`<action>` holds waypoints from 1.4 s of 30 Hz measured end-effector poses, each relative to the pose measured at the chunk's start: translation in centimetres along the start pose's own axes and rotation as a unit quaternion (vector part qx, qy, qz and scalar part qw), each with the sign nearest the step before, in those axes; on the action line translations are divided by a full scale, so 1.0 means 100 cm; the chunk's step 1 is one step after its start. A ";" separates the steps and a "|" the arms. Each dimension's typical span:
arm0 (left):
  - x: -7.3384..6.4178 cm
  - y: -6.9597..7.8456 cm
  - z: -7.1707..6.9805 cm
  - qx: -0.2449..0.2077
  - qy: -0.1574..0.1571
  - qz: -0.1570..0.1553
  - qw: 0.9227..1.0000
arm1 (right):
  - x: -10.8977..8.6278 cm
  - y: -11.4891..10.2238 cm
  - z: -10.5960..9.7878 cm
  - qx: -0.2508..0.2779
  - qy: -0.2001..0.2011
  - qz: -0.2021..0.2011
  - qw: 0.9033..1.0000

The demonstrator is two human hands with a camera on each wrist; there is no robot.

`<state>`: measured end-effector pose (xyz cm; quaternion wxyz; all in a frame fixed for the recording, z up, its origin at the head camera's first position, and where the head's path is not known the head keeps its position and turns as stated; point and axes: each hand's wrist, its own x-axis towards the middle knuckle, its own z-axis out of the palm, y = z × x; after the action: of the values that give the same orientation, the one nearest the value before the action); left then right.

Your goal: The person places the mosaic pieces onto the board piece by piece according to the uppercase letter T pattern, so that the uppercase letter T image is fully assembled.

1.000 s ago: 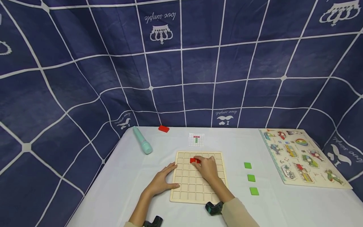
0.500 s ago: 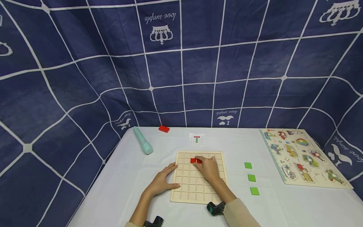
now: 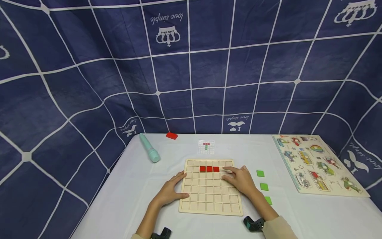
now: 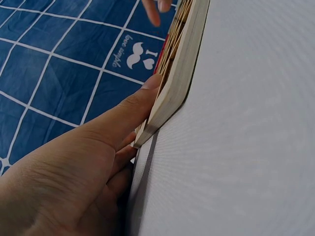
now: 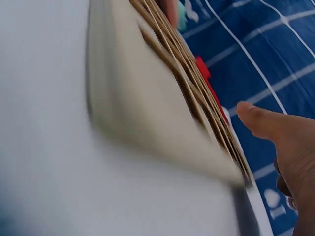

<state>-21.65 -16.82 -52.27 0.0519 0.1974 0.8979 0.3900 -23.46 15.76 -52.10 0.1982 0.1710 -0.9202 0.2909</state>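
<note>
A pale wooden grid board lies flat on the white table. Three red square tiles sit side by side in its second row from the far edge. At the board's left edge rests my left hand, fingers spread and thumb touching the rim; the left wrist view shows the thumb on the board's edge. My right hand is over the board's right side, thumb and forefinger apart, just right of the red tiles. It holds nothing. In the right wrist view its thumb stands apart from the board.
Several green tiles lie in a column right of the board. Behind it is a small printed pattern card. A red block and a mint-green microphone-shaped object are at back left, a picture puzzle board at right.
My right hand has let go of the rightmost red tile and drawn back to the right, uncovering all three red tiles. My left hand has stayed at the board's edge.
</note>
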 end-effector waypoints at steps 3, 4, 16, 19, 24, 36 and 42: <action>0.000 0.002 0.000 0.005 -0.002 -0.002 1.000 | -0.009 0.021 -0.021 -0.013 0.010 0.004 1.000; -0.001 0.002 0.000 0.007 -0.003 -0.002 1.000 | -0.012 0.028 -0.027 -0.019 0.015 0.006 1.000; -0.001 -0.001 0.000 0.007 0.002 0.008 1.000 | -0.039 0.088 -0.076 -0.055 0.018 0.082 0.995; -0.001 -0.002 0.000 0.004 0.002 0.011 1.000 | -0.040 0.091 -0.078 -0.059 0.017 0.085 0.994; 0.000 -0.001 0.000 0.005 0.001 0.008 1.000 | -0.042 0.094 -0.078 -0.068 0.012 0.088 0.994; 0.000 0.000 -0.001 0.006 0.001 0.004 1.000 | -0.044 0.096 -0.078 -0.069 -0.021 0.120 0.990; 0.000 -0.001 -0.001 0.007 0.000 0.007 1.000 | -0.045 0.096 -0.078 -0.064 -0.026 0.129 0.989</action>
<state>-21.66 -16.94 -52.30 0.0476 0.2037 0.8994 0.3837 -21.63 28.77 -52.83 0.1460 0.0452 -0.9562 0.2498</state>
